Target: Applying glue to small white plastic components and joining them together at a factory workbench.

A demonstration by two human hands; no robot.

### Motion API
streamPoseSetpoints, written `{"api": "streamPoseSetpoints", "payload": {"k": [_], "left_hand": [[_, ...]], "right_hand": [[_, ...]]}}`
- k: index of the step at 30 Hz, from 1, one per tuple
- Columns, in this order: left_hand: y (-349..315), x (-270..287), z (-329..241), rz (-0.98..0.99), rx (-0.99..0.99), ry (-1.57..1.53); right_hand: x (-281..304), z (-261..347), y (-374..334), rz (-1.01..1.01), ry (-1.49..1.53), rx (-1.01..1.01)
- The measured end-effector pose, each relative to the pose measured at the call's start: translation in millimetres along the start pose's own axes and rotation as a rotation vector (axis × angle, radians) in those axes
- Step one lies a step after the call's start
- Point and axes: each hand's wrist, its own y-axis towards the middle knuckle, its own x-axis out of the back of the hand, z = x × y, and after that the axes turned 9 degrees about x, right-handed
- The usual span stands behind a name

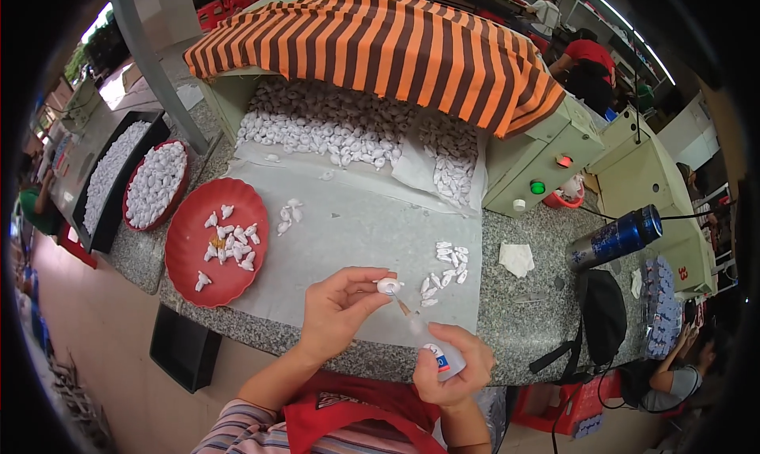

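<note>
Between the thumb and fingers of my left hand (336, 307) is a small white figurine (388, 286). My right hand (457, 368) is wrapped round a translucent squeeze bottle (442, 354) with a blue-and-white label. The bottle's thin nozzle points up and left, and its tip is at or very close to the figurine; contact is too small to tell. Just right of my hands, several small white pieces (445, 273) lie in loose rows on the paper sheet (348, 224). Left of them, a red scalloped plate (186, 244) holds several white figurines, and a few more figurines (291, 213) lie beside it.
A pale-green machine (518, 165) draped with a striped cloth (380, 42) stands behind, heaped white pieces (317, 129) inside. A red bowl (184, 186) and black tray (81, 208) stand left. A blue flask (613, 239), black bag (602, 311) and white tissue (517, 259) lie right.
</note>
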Motion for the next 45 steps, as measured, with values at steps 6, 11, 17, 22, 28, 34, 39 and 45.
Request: {"api": "streamPoseSetpoints", "payload": {"k": [6, 11, 17, 22, 28, 34, 39, 45], "left_hand": [[-0.2, 0.4, -3.5, 0.013, 0.024, -0.01], [0.3, 1.9, -2.5, 0.036, 0.025, -0.017], [1.2, 2.3, -1.8, 0.034, 0.025, 0.004], [-0.1, -0.4, -3.5, 0.02, 0.008, -0.01], [-0.8, -0.2, -4.8, -0.002, -0.012, 0.012], [-0.6, 0.7, -3.4, -0.014, -0.027, 0.033], [-0.4, 1.3, -4.9, -0.016, -0.024, 0.04], [-0.8, 0.0, -6.8, 0.006, -0.022, 0.038]], "right_hand": [[-6.9, -5.3, 4.3, -0.027, 0.046, 0.072], [-7.8, -7.8, 6.2, -0.039, 0.071, 0.109], [-5.7, -7.4, 7.2, -0.018, 0.074, 0.118], [-6.3, -8.3, 8.0, -0.036, 0.07, 0.131], [-3.1, -4.2, 8.5, -0.012, 0.035, 0.062], [-2.6, -6.7, 7.9, -0.021, 0.043, 0.137], [-3.1, -4.0, 6.6, -0.005, 0.057, 0.115], [-3.7, -3.4, 8.6, -0.004, 0.058, 0.116]]}}
